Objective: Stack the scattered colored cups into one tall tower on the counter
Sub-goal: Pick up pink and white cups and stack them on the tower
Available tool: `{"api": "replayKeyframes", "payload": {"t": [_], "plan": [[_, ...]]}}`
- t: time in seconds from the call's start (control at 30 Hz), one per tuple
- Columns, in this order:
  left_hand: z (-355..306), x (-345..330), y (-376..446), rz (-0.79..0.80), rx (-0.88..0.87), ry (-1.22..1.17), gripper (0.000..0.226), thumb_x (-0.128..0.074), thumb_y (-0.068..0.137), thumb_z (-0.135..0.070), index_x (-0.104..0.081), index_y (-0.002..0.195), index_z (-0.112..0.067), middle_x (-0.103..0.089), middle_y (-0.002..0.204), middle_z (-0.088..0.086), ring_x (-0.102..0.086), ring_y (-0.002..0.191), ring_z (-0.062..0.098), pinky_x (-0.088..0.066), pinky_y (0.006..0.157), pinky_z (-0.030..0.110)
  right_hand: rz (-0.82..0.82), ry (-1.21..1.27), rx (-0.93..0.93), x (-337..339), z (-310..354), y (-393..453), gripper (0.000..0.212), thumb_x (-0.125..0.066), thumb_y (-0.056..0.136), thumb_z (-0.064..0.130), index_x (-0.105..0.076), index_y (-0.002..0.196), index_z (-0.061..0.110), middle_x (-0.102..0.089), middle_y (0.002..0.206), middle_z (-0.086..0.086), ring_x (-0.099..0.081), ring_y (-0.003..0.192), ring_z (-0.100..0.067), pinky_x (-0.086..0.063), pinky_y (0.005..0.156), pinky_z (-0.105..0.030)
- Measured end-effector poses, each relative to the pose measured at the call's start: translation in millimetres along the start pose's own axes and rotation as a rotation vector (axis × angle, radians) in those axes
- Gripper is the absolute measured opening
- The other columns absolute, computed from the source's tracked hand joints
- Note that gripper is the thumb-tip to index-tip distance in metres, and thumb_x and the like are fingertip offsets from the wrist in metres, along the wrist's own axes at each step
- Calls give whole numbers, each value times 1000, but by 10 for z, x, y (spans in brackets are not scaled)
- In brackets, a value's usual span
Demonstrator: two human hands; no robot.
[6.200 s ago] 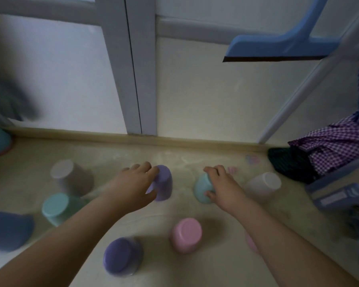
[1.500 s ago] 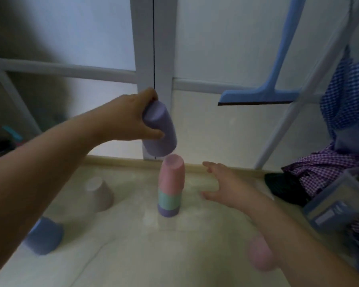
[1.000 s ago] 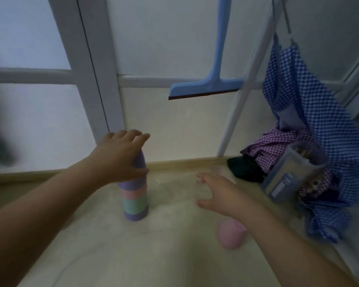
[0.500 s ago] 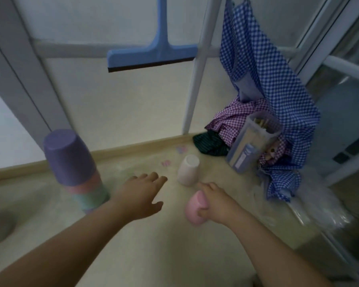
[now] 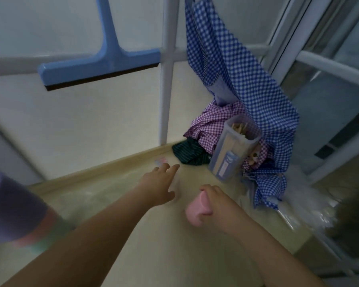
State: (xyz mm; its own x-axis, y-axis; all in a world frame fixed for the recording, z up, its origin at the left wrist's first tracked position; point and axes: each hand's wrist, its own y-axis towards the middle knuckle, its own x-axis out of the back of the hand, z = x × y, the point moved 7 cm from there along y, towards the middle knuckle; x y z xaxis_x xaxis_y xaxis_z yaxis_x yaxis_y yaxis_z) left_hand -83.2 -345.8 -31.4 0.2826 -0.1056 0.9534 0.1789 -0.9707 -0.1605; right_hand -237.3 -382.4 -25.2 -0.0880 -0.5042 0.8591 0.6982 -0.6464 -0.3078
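Observation:
A tower of upturned cups point(image 5: 17, 208) stands blurred at the far left of the beige counter point(image 5: 174, 245), purple on top, with pink and teal bands below. My right hand point(image 5: 218, 201) is shut on a pink cup point(image 5: 195, 212), tilted on its side just above the counter. My left hand point(image 5: 160, 183) stretches forward with fingers spread over a pale cup point(image 5: 176, 182). Only a sliver of that cup shows between fingers and thumb.
A blue squeegee point(image 5: 100, 65) hangs on the wall above. At the back right lie checked cloths point(image 5: 236, 79), a dark cloth point(image 5: 191, 154) and a clear container of sticks point(image 5: 232, 150). A window frame point(image 5: 319, 65) and crinkled plastic point(image 5: 305, 210) border the counter's right edge.
The view has swung further right, pushing the tower to the left edge. My left hand has reached forward over the pale cup. My right hand has lifted and tilted the pink cup.

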Motion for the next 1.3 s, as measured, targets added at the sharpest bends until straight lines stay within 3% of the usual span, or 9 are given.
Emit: {"api": "replayKeyframes", "payload": {"t": [0.1, 0.23, 0.33, 0.5, 0.6, 0.83, 1.03, 1.17, 1.3], "plan": [[24, -215, 223, 91, 57, -33, 80, -62, 81, -34, -11, 142, -21, -32, 141, 15, -43, 121, 36, -46, 92, 47, 2, 37, -10, 37, -129, -54, 74, -69, 77, 24, -28, 138, 19, -41, 134, -7, -47, 119, -24, -43, 98, -35], [63, -317, 229, 53, 116, 26, 62, -58, 82, -24, -24, 134, -17, -38, 131, 15, -50, 109, 37, -40, 73, 39, 11, 59, -6, 42, -217, -139, 75, -70, 76, 28, -28, 137, 23, -39, 136, -3, -46, 120, -21, -42, 97, -32], [109, -251, 103, 59, 140, 5, 62, -59, 82, -26, -24, 133, -16, -40, 128, 15, -53, 106, 38, -44, 79, 42, -3, 71, -1, 137, -151, -101, 79, -71, 75, 28, -26, 139, 21, -39, 139, -4, -46, 120, -20, -41, 94, -29], [216, 528, -362, -85, 132, -80, 68, -68, 72, -32, -29, 124, -12, -47, 120, 11, -58, 95, 35, -45, 67, 38, -127, 12, 49, 560, 359, 46, 70, -70, 71, 29, -31, 129, 24, -50, 126, -1, -48, 97, -16, -40, 61, -19], [360, 1285, -827, -249, 136, -18, 63, -70, 68, -35, -36, 117, -15, -51, 111, 10, -59, 90, 37, -50, 70, 42, -160, 40, 197, 797, 980, 137, 60, -70, 67, 25, -38, 117, 23, -53, 114, 0, -55, 99, -22, -51, 76, -35], [891, 2553, -2214, -564, 351, -30, 75, -75, 66, -31, -36, 130, -32, -46, 122, 8, -55, 101, 35, -48, 88, 40, -205, 32, 584, 1108, 2620, 14, 65, -74, 66, 28, -41, 122, 30, -46, 120, 8, -52, 104, -16, -48, 90, -36], [1246, 2816, -3162, -705, 490, -96, 78, -74, 68, -29, -30, 132, -36, -44, 124, 7, -53, 102, 29, -49, 81, 37, -156, 103, 808, 1064, 3597, -367, 76, -72, 68, 30, -32, 131, 37, -42, 119, 10, -52, 102, -15, -49, 82, -30], [1374, 2763, -3469, -750, 557, -119, 79, -75, 65, -30, -29, 128, -28, -49, 126, 7, -51, 92, 25, -45, 75, 34, -123, 99, 853, 941, 3910, -505, 63, -71, 67, 30, -37, 120, 34, -51, 107, 10, -57, 90, -14, -53, 76, -32], [1440, 2694, -3605, -746, 593, -134, 73, -73, 65, -31, -33, 125, -24, -49, 126, 5, -49, 91, 23, -41, 75, 32, -74, -1, 864, 745, 4044, -520, 59, -70, 66, 29, -41, 118, 31, -55, 112, 6, -57, 96, -18, -53, 83, -39]]}}
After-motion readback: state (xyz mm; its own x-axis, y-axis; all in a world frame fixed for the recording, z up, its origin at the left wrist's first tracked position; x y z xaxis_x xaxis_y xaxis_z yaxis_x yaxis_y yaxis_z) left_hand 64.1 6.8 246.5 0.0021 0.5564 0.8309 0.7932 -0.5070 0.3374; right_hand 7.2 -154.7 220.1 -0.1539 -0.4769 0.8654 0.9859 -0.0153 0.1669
